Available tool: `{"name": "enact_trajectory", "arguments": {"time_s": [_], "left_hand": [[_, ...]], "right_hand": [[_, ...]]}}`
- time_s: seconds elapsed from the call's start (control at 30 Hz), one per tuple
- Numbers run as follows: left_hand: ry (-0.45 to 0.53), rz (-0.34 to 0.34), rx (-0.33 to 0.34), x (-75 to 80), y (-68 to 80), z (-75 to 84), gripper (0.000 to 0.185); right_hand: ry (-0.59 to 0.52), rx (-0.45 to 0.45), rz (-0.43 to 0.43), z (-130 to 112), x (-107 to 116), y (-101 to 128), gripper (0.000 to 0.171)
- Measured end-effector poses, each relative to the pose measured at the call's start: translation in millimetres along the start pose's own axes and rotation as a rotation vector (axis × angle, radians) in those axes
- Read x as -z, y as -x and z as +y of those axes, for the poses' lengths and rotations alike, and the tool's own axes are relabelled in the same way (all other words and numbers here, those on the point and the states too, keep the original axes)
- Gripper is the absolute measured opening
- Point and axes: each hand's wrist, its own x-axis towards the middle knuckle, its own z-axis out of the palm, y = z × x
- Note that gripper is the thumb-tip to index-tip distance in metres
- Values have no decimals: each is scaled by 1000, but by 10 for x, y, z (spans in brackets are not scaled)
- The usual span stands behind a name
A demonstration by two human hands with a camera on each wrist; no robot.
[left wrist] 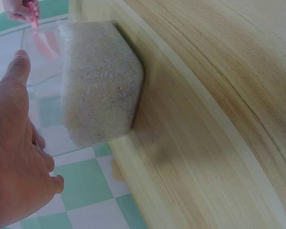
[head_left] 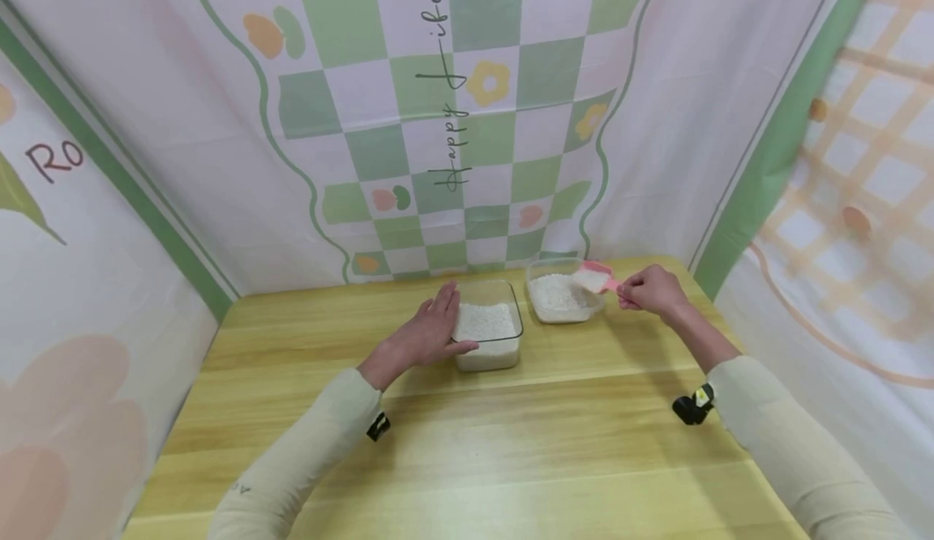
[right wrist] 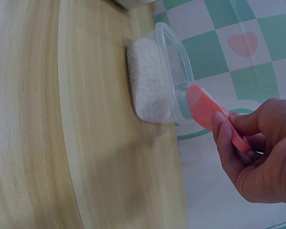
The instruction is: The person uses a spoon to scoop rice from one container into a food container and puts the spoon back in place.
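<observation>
A pink scoop loaded with white rice is gripped by its handle in my right hand. It is held over the right rim of a clear plastic container that is partly filled with rice. To the left stands a glass container, also holding rice to roughly half its height or more. My left hand rests against this container's left side, fingers extended along the rim and thumb toward the near edge. In the right wrist view, thumb and fingers pinch the scoop.
Both containers stand near the back edge of a wooden table. Behind it hangs a green-and-white checked curtain, with more patterned cloth on either side. A black wrist strap hangs by the right sleeve.
</observation>
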Motion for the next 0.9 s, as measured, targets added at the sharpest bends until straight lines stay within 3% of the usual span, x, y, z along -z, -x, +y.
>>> {"name": "enact_trajectory", "arguments": {"time_s": [0.9], "left_hand": [[5,-6,-8,-10,3,-5,101]], "right_hand": [[159,75,42,-44,-5,57,26]]}}
